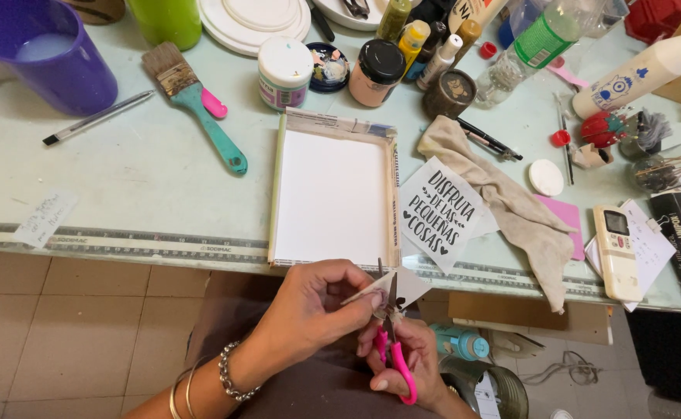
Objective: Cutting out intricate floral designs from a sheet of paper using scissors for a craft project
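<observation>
Matt white panel (330, 194) edged with printed paper. Below it: scissors (393, 353) with glossy pink plastic handles and metal blades, cutting a thin white paper piece (402, 287). Right of it: limp beige cloth (503, 202). Left: paintbrush (197, 101) with smooth teal handle and worn bristles. Smooth pale surface (123, 178).

White lettered card (436, 214) beside tray (278, 186)

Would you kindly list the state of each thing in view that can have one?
Left hand: pinching a small paper piece.
Right hand: gripping pink scissors, blades in the paper.
Purple cup: upright, holding pale liquid.
White jar: lid on.
Black-lidded jar: closed.
Teal brush: lying flat.
White canvas: blank, lying flat.
Beige cloth: crumpled, hanging over the table edge.
</observation>
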